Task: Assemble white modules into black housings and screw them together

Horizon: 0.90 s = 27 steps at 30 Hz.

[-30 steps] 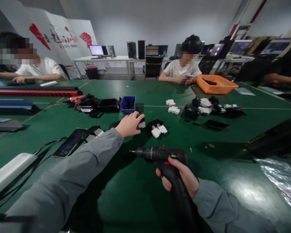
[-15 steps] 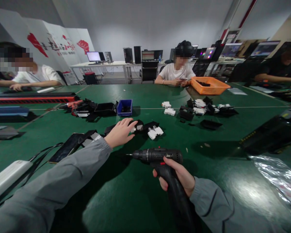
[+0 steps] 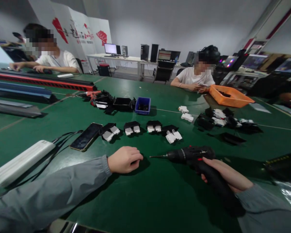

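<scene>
The right hand [image 3: 226, 176] is gripping the handle of a black cordless drill [image 3: 196, 158], its fingers wrapped tight around the grip, and the drill is lying low over the green bench [image 3: 140, 197] with its thin bit pointing left. The left hand [image 3: 124, 159] is resting on the bench just left of the bit's tip, its fingers curled into a loose fist; whether it is enclosing anything cannot be told. Both arms are wearing grey sleeves. Beyond the hands, a row of small black-and-white parts [image 3: 155, 127] is lying across the bench, each apart from the next. A dark phone [image 3: 86, 141] is lying at the left end of that row, and a white power strip [image 3: 19, 163] with black cables is sitting nearer the left edge. Farther back, a blue bin [image 3: 143, 105] is standing beside black trays [image 3: 123, 104], and more black and white pieces are lying scattered to the right. An orange tray [image 3: 229, 96] is sitting at the far right, next to a seated person in a white shirt [image 3: 192, 77]. Another person in a white shirt [image 3: 55, 61] is sitting at the far left, with long red, blue and grey rails [image 3: 36, 84] lying near them.
</scene>
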Motion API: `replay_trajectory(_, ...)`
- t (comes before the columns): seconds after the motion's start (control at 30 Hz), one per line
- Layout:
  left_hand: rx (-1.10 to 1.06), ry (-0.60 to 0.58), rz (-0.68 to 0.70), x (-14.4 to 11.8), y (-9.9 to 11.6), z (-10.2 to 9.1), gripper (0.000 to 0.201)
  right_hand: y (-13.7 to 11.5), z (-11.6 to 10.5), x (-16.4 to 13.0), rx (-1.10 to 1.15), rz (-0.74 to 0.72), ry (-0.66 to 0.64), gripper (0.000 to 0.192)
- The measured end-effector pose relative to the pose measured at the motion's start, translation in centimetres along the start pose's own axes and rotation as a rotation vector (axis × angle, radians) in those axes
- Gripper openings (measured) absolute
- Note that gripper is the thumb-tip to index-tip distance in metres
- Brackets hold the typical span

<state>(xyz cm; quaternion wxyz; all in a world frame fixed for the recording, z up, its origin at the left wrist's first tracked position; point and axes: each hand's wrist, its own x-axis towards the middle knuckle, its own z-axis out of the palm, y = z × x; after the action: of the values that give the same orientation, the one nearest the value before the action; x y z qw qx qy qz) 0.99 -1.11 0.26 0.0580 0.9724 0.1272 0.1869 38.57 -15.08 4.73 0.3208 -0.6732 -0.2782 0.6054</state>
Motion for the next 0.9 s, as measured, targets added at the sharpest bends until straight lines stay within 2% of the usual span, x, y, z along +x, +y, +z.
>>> replay_trajectory(0.2,-0.05,-0.027,0.064,-0.2,-0.3,0.3,0.014,0.4,-2.7,-0.6,-0.328,-0.089,0.195,0.044)
replay_trajectory(0.33,-0.07,-0.044,0.067,-0.3,-0.4,0.2,0.015,0.5,-3.9,-0.9,-0.471,-0.074,0.247,0.051)
replay_trajectory(0.47,-0.075,-0.07,0.054,-0.2,-0.5,0.0,0.015,-0.1,-4.6,-1.0,-0.786,-0.028,0.393,0.057)
replay_trajectory(0.6,-0.092,-0.098,0.053,-0.1,-0.6,-0.1,0.015,-0.8,-3.8,-1.1,-0.924,0.058,0.525,0.064)
replay_trajectory(0.9,-0.079,-0.129,0.042,-0.2,-0.5,0.0,0.016,-0.1,-0.7,-1.9,-1.097,0.092,0.769,0.07)
